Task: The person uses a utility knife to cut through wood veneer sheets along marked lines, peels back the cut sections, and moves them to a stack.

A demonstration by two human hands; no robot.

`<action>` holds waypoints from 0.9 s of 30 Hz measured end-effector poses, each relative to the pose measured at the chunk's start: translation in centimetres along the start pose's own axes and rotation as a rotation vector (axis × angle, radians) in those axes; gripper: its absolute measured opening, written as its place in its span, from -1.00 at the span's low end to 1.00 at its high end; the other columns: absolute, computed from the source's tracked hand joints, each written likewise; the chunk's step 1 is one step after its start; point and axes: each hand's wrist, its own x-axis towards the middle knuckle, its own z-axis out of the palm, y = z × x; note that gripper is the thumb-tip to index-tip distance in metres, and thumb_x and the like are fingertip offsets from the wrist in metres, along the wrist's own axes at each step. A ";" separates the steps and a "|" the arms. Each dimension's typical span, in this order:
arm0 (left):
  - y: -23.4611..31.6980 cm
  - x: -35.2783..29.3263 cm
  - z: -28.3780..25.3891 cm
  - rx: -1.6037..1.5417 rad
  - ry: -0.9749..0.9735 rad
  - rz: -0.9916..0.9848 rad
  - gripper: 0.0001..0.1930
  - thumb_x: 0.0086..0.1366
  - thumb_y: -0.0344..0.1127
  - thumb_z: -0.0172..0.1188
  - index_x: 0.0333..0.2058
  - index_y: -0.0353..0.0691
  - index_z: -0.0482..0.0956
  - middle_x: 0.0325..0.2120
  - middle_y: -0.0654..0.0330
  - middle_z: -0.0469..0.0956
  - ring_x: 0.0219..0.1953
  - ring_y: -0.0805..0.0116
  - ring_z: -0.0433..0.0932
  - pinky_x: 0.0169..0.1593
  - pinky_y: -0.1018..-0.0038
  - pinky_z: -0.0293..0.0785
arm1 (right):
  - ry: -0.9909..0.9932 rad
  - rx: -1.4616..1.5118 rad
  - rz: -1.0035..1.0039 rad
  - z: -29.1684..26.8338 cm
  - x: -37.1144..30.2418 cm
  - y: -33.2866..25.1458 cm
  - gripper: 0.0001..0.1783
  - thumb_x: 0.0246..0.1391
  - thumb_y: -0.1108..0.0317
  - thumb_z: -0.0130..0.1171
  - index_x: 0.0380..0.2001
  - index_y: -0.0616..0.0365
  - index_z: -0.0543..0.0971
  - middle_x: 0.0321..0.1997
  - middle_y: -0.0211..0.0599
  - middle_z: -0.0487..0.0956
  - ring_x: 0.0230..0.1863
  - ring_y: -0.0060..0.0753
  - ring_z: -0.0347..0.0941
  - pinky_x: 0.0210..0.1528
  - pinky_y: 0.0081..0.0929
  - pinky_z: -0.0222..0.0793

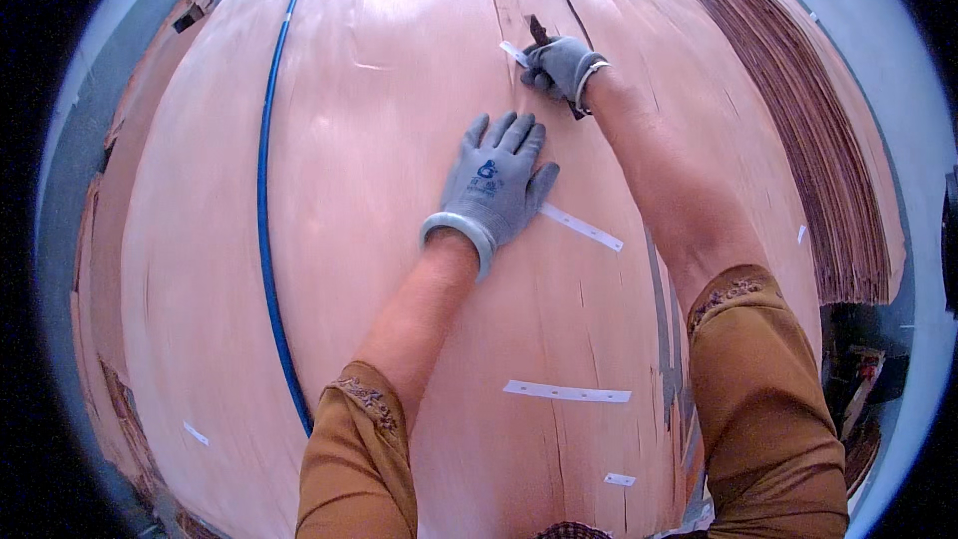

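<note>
Resting the left hand [494, 175] palm down on a broad, pinkish wood sheet [349, 220], fingers spread a little and thumb angled out to the right. Curling the right hand [561, 65] farther up the same sheet, closed around a dark, narrow tool [539, 30], with one end jutting past the knuckles and the other showing below the palm. Just at the fingertips of that hand, on the left, a short white strip [513, 53]; cannot tell whether pinched or only touched. On both hands, grey gloves with pale cuffs; above the wrists, bare forearms and brown sleeves [773, 389] with embroidered edges. Beside the left thumb, slanting down to the right, a longer white strip with small dark dots [584, 228]. Nearer the lower edge, between the forearms, a dotted white strip [567, 392] and a smaller white piece [619, 479], both on the sheet. Well to the left of both hands, a long, curving blue line [265, 140]. Beyond the right forearm, a layered stack of brown sheets [798, 120].
</note>
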 end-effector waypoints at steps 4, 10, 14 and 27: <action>-1.2 -0.8 -0.5 0.225 0.123 -0.182 -0.47 0.22 -0.03 0.05 0.02 -0.35 0.40 0.04 -0.10 0.37 0.12 0.00 0.31 0.26 0.16 0.05 | -0.027 0.165 0.065 2.4 -1.9 -5.3 -0.76 0.10 0.32 0.03 -0.20 0.12 0.57 -0.54 -0.43 0.55 -0.65 -0.59 0.35 -0.62 -0.59 0.23; -1.0 1.7 -0.2 0.107 -0.075 -0.249 -0.43 0.18 0.02 0.06 0.06 -0.25 0.38 -0.13 0.03 0.45 -0.08 0.05 0.41 -0.01 0.13 0.29 | 0.050 0.170 0.092 0.7 -1.9 -2.8 -0.78 0.09 0.29 0.01 -0.24 0.11 0.55 -0.55 -0.43 0.52 -0.67 -0.59 0.32 -0.63 -0.59 0.22; -2.3 2.3 -1.7 0.259 -0.123 -0.252 -0.47 0.18 0.06 0.03 0.09 -0.02 0.39 -0.25 0.15 0.47 -0.18 0.15 0.44 -0.18 0.17 0.32 | 0.047 0.187 0.190 1.9 -3.3 -5.9 -0.79 0.09 0.28 0.02 -0.28 0.11 0.57 -0.57 -0.43 0.50 -0.67 -0.60 0.31 -0.64 -0.59 0.21; -2.7 2.4 -0.6 0.324 -0.065 -0.203 -0.64 0.16 -0.02 0.03 -0.14 -0.05 0.52 -0.30 0.23 0.52 -0.21 0.19 0.47 -0.24 0.16 0.34 | -0.100 0.238 0.098 1.6 -2.5 -4.9 -0.81 0.01 0.26 0.11 -0.32 0.04 0.61 -0.50 -0.35 0.57 -0.46 -0.48 0.48 -0.37 -0.45 0.37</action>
